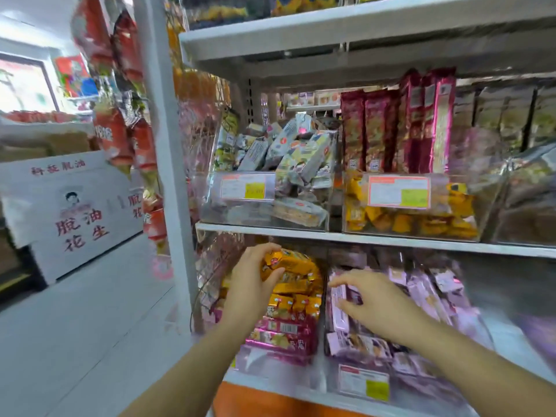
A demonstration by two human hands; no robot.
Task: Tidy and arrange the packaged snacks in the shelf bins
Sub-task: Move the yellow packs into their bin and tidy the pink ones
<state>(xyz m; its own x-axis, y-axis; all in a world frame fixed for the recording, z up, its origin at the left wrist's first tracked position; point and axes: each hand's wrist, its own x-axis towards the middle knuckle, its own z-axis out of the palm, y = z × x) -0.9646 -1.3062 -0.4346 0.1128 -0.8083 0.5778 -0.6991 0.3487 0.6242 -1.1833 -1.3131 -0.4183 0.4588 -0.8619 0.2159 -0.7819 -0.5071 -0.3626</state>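
My left hand [255, 281] grips an orange snack pack [290, 260] at the top of a pile of orange and pink packs [288, 320] in the lower shelf's left clear bin [255, 361]. My right hand [373, 299] reaches into the neighbouring clear bin [334, 383], its curled fingers pinching a pale purple snack pack [341, 299] among several more purple packs [427, 293]. The picture is blurred by motion.
On the shelf above stand clear bins with grey-white packs [288, 158], yellow packs [421, 221] and upright maroon packs [400, 127]. A white shelf post [168, 164] carries hanging red packets [117, 139]. A white carton [75, 212] sits on the floor at left.
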